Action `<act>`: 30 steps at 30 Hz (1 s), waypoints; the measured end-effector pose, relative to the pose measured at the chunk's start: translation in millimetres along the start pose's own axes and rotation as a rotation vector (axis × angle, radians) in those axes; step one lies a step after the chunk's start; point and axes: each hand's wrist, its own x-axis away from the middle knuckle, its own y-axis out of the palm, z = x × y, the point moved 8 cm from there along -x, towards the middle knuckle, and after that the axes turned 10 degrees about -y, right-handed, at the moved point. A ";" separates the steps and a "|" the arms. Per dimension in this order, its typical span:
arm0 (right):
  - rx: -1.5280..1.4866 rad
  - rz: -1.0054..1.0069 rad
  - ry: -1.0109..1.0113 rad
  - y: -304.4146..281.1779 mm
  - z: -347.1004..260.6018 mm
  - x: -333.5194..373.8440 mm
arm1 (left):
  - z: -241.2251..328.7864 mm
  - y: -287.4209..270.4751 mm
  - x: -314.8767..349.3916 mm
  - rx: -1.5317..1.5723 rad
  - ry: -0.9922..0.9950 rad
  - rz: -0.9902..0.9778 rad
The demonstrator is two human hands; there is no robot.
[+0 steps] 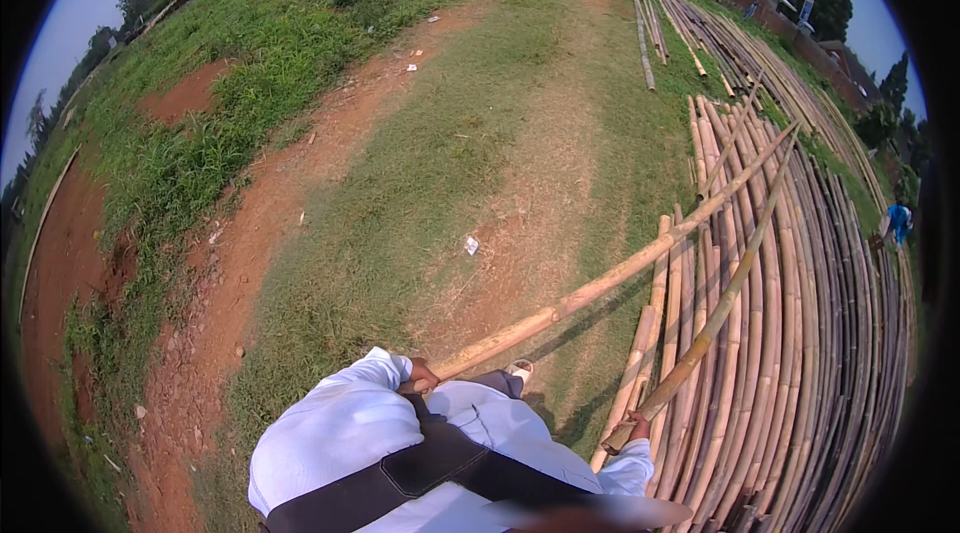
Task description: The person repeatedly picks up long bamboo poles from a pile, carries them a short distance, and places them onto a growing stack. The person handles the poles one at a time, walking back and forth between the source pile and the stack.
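Note:
My left hand [424,375] is closed round the near end of a long tan bamboo pole [570,305], close to my waist. From there the pole slants away to the right, over the grass, and its far end lies above the bamboo pile [775,353]. My right hand [639,425] grips a second, darker greenish-brown bamboo pole [715,325] near its lower end, at the pile's left edge. That pole also angles up to the right across the pile, and the two far ends come close together. The fingers of both hands are partly hidden.
Many bamboo poles lie side by side on the right, with more poles [735,53] farther back. A person in blue [899,223] is at the far right. A worn dirt track [560,163] runs ahead; bushy weeds [300,43] grow at left.

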 end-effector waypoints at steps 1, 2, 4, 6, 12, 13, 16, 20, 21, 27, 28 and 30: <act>-0.020 -0.023 -0.007 2.1 4.6 7.0 | -7.9 -3.0 9.8 -0.019 0.024 0.040; -0.007 -0.042 -0.028 -1.1 7.5 16.1 | -15.0 9.5 24.1 -0.143 0.136 -0.020; -0.043 -0.061 -0.038 -4.2 18.6 35.8 | -37.5 20.0 51.4 -0.058 0.083 -0.068; -0.034 -0.090 -0.105 -4.0 27.5 54.5 | -53.8 23.2 79.8 0.029 0.041 -0.065; -0.085 -0.038 -0.070 3.9 99.1 112.4 | -114.6 17.6 129.8 -0.003 0.046 -0.003; -0.113 -0.089 -0.075 10.7 106.0 118.1 | -121.7 13.2 130.6 -0.014 0.047 0.027; -0.081 -0.004 -0.096 12.0 130.2 139.9 | -142.4 16.9 133.7 -0.030 0.102 -0.055; -0.075 0.010 -0.079 19.2 161.4 188.8 | -182.3 10.1 145.9 -0.015 0.089 -0.109; -0.074 0.032 -0.074 24.6 171.5 203.4 | -194.5 5.5 150.1 -0.014 0.089 -0.119; -0.024 -0.017 0.049 79.9 241.3 325.8 | -291.2 -27.5 182.6 -0.044 0.178 -0.063; 0.001 -0.014 0.034 89.3 246.2 345.7 | -307.2 -37.5 189.8 -0.047 0.172 -0.037; -0.038 0.013 0.027 101.0 261.6 389.4 | -337.5 -63.0 206.9 -0.081 0.180 0.025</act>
